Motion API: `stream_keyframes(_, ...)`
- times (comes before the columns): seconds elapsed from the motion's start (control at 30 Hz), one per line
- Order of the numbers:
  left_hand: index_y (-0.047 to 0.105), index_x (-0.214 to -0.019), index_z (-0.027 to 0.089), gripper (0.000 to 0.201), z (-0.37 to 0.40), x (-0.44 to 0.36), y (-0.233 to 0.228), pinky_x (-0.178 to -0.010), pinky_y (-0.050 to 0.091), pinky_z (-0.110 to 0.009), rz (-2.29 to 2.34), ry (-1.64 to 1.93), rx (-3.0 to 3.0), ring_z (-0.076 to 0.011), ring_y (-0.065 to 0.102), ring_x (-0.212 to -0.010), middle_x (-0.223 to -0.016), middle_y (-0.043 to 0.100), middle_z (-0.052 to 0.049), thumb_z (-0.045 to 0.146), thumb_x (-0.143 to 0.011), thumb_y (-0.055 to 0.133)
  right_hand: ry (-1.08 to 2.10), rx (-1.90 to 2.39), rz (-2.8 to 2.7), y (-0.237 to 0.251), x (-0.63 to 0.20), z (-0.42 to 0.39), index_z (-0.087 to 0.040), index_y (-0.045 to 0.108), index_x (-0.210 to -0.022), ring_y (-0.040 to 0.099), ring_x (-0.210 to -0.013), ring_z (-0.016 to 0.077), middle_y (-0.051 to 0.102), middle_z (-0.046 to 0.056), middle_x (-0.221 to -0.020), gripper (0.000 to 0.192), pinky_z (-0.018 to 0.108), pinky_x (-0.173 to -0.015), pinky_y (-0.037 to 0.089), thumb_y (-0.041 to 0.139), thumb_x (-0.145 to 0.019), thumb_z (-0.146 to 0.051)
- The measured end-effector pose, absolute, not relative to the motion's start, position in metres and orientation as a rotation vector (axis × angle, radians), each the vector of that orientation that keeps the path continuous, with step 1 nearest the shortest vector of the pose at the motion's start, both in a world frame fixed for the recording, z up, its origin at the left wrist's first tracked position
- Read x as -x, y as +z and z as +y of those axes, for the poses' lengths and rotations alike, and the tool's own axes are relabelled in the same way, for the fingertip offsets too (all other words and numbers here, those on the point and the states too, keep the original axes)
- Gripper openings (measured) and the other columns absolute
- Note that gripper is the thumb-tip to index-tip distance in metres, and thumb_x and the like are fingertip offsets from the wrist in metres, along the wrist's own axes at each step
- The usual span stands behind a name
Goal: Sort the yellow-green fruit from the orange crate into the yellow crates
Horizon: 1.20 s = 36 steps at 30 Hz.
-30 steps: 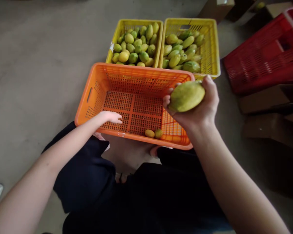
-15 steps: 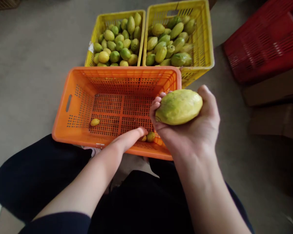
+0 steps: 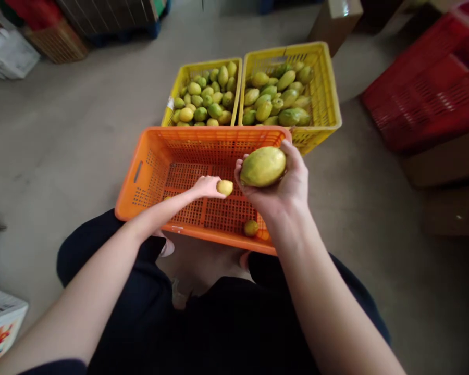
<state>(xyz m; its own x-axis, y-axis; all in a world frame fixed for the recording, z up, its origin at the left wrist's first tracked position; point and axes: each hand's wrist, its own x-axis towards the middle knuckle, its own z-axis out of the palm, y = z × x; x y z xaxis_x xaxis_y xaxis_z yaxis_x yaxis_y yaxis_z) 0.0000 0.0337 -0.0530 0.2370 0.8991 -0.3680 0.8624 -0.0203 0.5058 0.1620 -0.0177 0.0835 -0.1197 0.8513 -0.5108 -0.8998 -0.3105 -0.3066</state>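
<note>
My right hand [image 3: 283, 190] is closed around a large yellow-green papaya [image 3: 263, 166], palm up, over the right side of the orange crate [image 3: 203, 238]. Between the fingertips of my left hand [image 3: 210, 186] is a small yellow fruit [image 3: 225, 187], lemon-like in size and shape, held above the crate floor just left of the papaya. Another small yellow-brown fruit [image 3: 251, 228] lies in the crate's near right corner. Partly behind my left forearm, a further small yellow fruit [image 3: 167, 198] just shows.
Behind the orange crate stand two yellow crates. The left crate [image 3: 174, 83] holds many smaller green and yellow fruits; the right crate [image 3: 325, 88] holds longer papayas. A red crate [image 3: 410, 78] and cardboard boxes [image 3: 449, 161] stand to the right. A printed box [image 3: 3, 317] lies at lower left.
My left hand has lifted a small yellow fruit from the near right corner, up and leftward. The right hand still holds the papaya, now further left. The view has shifted to show more floor beyond.
</note>
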Motion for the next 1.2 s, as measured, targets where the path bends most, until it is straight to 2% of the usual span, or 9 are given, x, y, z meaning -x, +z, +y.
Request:
stream_keyframes(0.1, 0.067, -0.105, 0.012, 0.054, 0.034, 0.05, 0.003, -0.092, 0.047, -0.039, 1.652, 0.612, -1.581, -0.0303, 0.064, -0.104, -0.108, 0.07, -0.016, 0.041, -0.062, 0.077, 1.712, 0.77, 0.093, 0.08, -0.149, -0.019, -0.023, 0.054, -0.08, 0.063, -0.066, 0.0162, 0.062, -0.001, -0.068, 0.029, 0.031, -0.058, 0.06, 0.071, -0.07, -0.044)
stream_keyframes(0.17, 0.066, -0.106, 0.013, 0.049, 0.021, 0.08, 0.04, -0.092, 0.047, -0.035, 1.463, 0.966, -1.264, -0.0263, 0.063, -0.106, -0.112, 0.069, -0.014, 0.042, -0.067, 0.072, 1.724, 0.824, 0.09, 0.079, -0.136, -0.023, -0.023, 0.053, -0.08, 0.063, -0.063, 0.0156, 0.062, -0.002, -0.066, 0.025, 0.031, -0.058, 0.06, 0.07, -0.072, -0.039)
stream_keyframes(0.3, 0.063, -0.107, 0.017, 0.05, -0.02, 0.102, 0.085, -0.094, 0.047, -0.033, 1.088, 1.255, -0.933, -0.022, 0.064, -0.105, -0.112, 0.068, -0.009, 0.03, -0.061, 0.079, 1.87, 0.96, -0.016, 0.078, -0.106, -0.039, -0.023, 0.054, -0.08, 0.062, -0.058, 0.0161, 0.063, -0.002, -0.064, 0.021, 0.031, -0.053, 0.057, 0.07, -0.073, -0.035)
stream_keyframes(0.43, 0.062, -0.103, 0.018, 0.054, -0.051, 0.089, 0.083, -0.092, 0.048, -0.034, 0.93, 1.317, -0.853, -0.0233, 0.064, -0.103, -0.11, 0.067, -0.008, 0.028, -0.055, 0.086, 1.872, 1.035, -0.068, 0.076, -0.085, -0.055, -0.022, 0.055, -0.079, 0.06, -0.052, 0.0143, 0.062, -0.004, -0.06, 0.021, 0.029, -0.051, 0.054, 0.069, -0.075, -0.036)
stream_keyframes(0.57, 0.063, -0.102, 0.018, 0.056, -0.061, 0.075, 0.063, -0.092, 0.047, -0.034, 0.927, 1.23, -0.941, -0.0231, 0.062, -0.103, -0.111, 0.067, -0.009, 0.021, -0.052, 0.089, 1.683, 1.083, -0.109, 0.074, -0.08, -0.056, -0.023, 0.056, -0.075, 0.06, -0.051, 0.0151, 0.062, -0.005, -0.056, 0.021, 0.027, -0.049, 0.052, 0.068, -0.072, -0.04)
stream_keyframes(0.8, 0.066, -0.108, 0.021, 0.064, -0.06, 0.063, 0.048, -0.09, 0.047, -0.031, 0.996, 1.167, -1.005, -0.0194, 0.061, -0.094, -0.106, 0.065, -0.006, 0.014, -0.049, 0.09, 1.429, 1.217, -0.345, 0.068, -0.085, -0.042, -0.022, 0.06, -0.068, 0.065, -0.061, 0.0178, 0.062, -0.005, -0.054, 0.029, 0.027, -0.053, 0.051, 0.071, -0.063, -0.048)
stream_keyframes(1.03, 0.068, -0.094, 0.021, 0.033, -0.049, 0.06, 0.062, -0.08, 0.05, -0.027, 1.152, 1.343, -0.794, -0.021, 0.065, -0.095, -0.097, 0.069, -0.005, 0.04, -0.069, 0.078, 1.768, 1.011, -0.404, 0.088, -0.081, -0.047, -0.02, 0.064, -0.075, 0.07, -0.073, 0.0249, 0.07, 0.002, -0.065, 0.019, 0.032, -0.058, 0.056, 0.069, -0.062, -0.033)
stream_keyframes(1.13, 0.067, -0.085, 0.018, 0.034, -0.044, 0.065, 0.068, -0.072, 0.053, -0.03, 1.063, 1.333, -0.544, -0.0233, 0.068, -0.086, -0.081, 0.071, -0.006, 0.051, -0.077, 0.064, 1.884, 0.887, -0.414, 0.096, -0.085, -0.049, -0.018, 0.065, -0.079, 0.071, -0.074, 0.0273, 0.071, 0.006, -0.068, 0.017, 0.035, -0.057, 0.058, 0.065, -0.065, -0.028)
stream_keyframes(1.2, 0.066, -0.08, 0.016, 0.037, -0.044, 0.07, 0.072, -0.065, 0.054, -0.032, 0.985, 1.271, -0.378, -0.0235, 0.069, -0.076, -0.072, 0.07, -0.007, 0.051, -0.078, 0.057, 1.864, 0.877, -0.396, 0.097, -0.088, -0.049, -0.018, 0.065, -0.083, 0.07, -0.07, 0.0249, 0.071, 0.005, -0.07, 0.018, 0.034, -0.055, 0.058, 0.067, -0.068, -0.028)
